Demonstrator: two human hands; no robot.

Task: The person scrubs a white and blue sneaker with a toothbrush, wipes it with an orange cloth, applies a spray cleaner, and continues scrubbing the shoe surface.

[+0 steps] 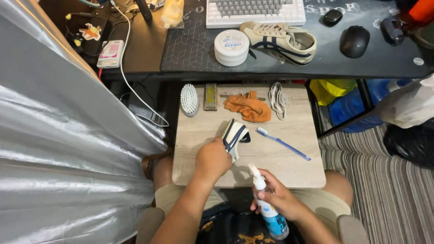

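Left hand (212,159) grips shoe (235,135); right hand (278,199) clasps spray bottle (267,208); toothbrush (282,143), at 3 o'clock, lies unused; laces (276,99) already removed.

A small pale wooden bench (294,171) carried a white oval brush (189,99), a narrow brass-bristled brush (210,96), a crumpled orange cloth (248,107), coiled cream laces (276,99) and a blue toothbrush (283,143). Beyond it, a dark desk (144,49) bore a round white tub (231,47), a cream sneaker (280,41), a keyboard (255,11) and a black mouse (354,41).
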